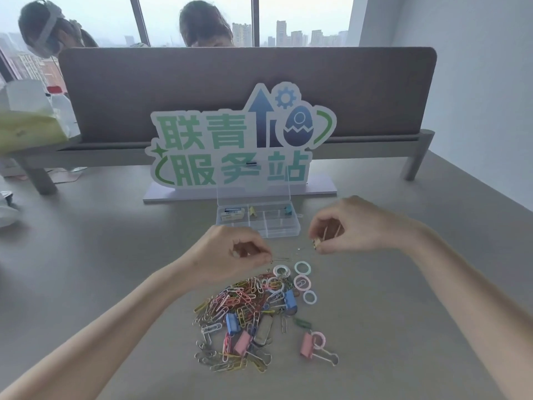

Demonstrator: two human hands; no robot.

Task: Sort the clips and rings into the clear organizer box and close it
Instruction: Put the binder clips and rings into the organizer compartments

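Right hand (354,225): fingers curled, grip closed on a small object that appears to be a binder clip, too blurred to confirm, held above the table (403,284) just right of the clear organizer box (258,219). Left hand (230,252): fingertips pinch a thin metal pin or clip at the far edge of the pile of coloured paper clips (239,301). Pastel rings (302,268) lie along the pile's right side; pink and blue binder clips (306,344) sit among and beside it. The box stands open, lid upright, before a standing sign (239,140).
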